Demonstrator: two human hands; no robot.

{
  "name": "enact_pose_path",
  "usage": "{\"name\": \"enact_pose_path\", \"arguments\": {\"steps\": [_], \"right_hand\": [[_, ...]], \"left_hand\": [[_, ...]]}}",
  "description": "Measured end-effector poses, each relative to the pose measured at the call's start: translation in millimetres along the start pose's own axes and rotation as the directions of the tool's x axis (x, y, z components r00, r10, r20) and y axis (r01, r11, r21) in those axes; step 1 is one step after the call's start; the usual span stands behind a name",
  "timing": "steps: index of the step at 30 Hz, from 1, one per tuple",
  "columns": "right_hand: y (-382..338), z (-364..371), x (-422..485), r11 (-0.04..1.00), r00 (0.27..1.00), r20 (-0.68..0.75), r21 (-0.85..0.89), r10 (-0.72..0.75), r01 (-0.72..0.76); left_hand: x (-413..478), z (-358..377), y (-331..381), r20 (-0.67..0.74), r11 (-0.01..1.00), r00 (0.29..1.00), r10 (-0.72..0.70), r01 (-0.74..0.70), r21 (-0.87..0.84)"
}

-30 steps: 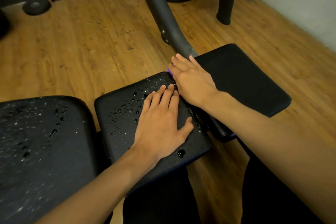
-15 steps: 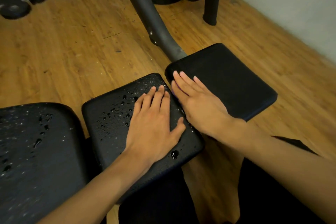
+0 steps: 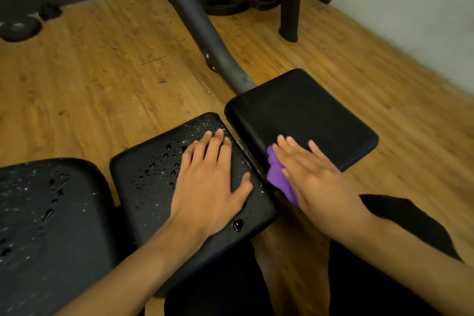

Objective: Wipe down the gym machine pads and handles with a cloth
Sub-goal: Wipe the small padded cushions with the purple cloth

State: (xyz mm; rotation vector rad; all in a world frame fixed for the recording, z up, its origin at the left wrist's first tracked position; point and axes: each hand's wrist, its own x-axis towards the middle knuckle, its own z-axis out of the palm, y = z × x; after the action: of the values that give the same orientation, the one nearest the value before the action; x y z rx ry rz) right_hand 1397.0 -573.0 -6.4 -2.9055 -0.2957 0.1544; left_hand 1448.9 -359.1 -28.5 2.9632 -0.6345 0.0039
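Under R hand [image 3: 318, 182] (blurred, prob. flat), purple cloth [image 3: 277, 177] newly visible; L hand [image 3: 210, 182] flat on wet pad [image 3: 148, 182].

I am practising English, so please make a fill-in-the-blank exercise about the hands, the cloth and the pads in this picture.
1. The cloth under the right hand is ____ in colour.
2. The pad under the left hand is ____, not dry.
3. The floor is made of ____.
Missing words: purple, wet, wood.
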Motion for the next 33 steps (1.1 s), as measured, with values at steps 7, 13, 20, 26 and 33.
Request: {"name": "enact_pose_path", "arguments": {"steps": [7, 13, 20, 26, 33], "right_hand": [[-0.6, 4.7, 72.7, 0.992, 0.99, -0.132, 0.124, 0.039, -0.023], [4.8, -4.8, 174.1, 0.986, 0.971, -0.205, 0.134, 0.125, -0.099], [15.2, -0.2, 62.9, 0.994, 0.999, -0.031, -0.104, 0.012, -0.015], [17.3, 2.9, 59.4, 0.985, 0.999, -0.036, -0.17, 0.009, -0.015], [28.4, 1.0, 183.7, 0.992, 0.991, -0.129, -0.111, 0.046, -0.061]], "left_hand": [[0.6, -3.6, 0.3, 0.02, 1.0, 1.0, -0.007, 0.006, 0.008], [0.9, -3.0, 2.1, 0.003, 1.0, 1.0, -0.018, 0.018, 0.005], [1.5, -0.4, 1.1, -0.003, 1.0, 1.0, -0.008, 0.008, 0.003], [1.4, -1.7, 0.3, 0.001, 1.0, 1.0, -0.012, 0.012, 0.002], [1.7, -2.7, 1.5, -0.007, 1.0, 1.0, -0.011, 0.011, -0.005]]}}
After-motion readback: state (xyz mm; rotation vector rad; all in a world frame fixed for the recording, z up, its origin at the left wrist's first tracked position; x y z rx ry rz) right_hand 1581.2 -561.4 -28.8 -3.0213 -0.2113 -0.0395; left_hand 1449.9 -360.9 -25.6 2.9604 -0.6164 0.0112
